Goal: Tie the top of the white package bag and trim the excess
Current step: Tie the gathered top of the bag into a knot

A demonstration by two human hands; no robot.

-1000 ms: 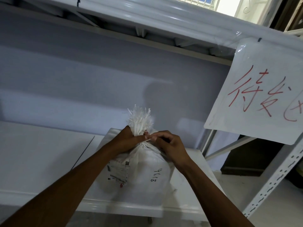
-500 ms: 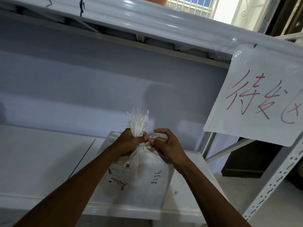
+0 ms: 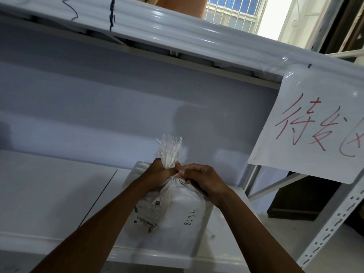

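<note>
Two hands (image 3: pixel 160 172) (image 3: pixel 204 179), seemingly one bag (image 3: pixel 177 205)

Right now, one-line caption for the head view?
Left hand and right hand grip the gathered neck of the white bag on the shelf, frayed top upright.

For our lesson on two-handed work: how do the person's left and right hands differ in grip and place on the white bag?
The left hand wraps the gathered neck in a fist below the frayed top; the right hand pinches it with fingertips. The left hand sits left of the neck of the white bag, the right hand right of it. Both hold the same neck.
</note>
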